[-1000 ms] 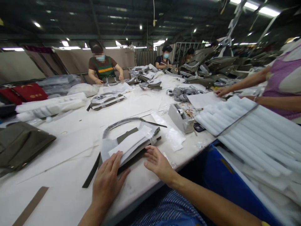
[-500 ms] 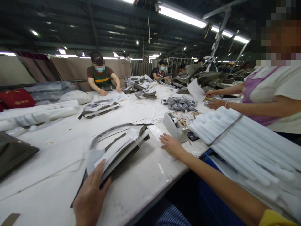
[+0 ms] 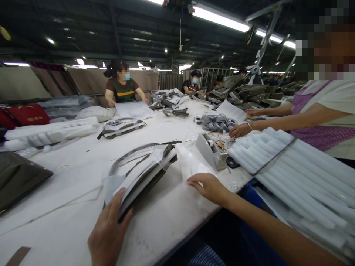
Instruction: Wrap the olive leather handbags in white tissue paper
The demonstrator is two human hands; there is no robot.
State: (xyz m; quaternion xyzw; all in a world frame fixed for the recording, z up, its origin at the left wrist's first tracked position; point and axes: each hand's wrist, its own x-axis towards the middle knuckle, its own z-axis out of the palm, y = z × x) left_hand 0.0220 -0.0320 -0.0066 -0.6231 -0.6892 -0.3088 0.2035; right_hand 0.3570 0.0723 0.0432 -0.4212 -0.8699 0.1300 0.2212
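Fingers [image 3: 119, 199] of left hand [image 3: 107, 228]: clasping near end of grey taped bundle [image 3: 151, 177], on counter [image 3: 155, 225]. Right hand [image 3: 211, 189]: fingers drawn narrow at near edge of white wrapping [image 3: 191, 159]; grip cannot be told. Between hands: counter surface, running to front edge. Beside wrapping: tape dispenser [image 3: 211, 152].

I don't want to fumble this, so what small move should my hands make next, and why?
Probably pinch and lift the thin white sheet with your right hand: that hand is right at the sheet, though whether it grips it isn't clear, while your left hand holds the near end of the folded bundle.
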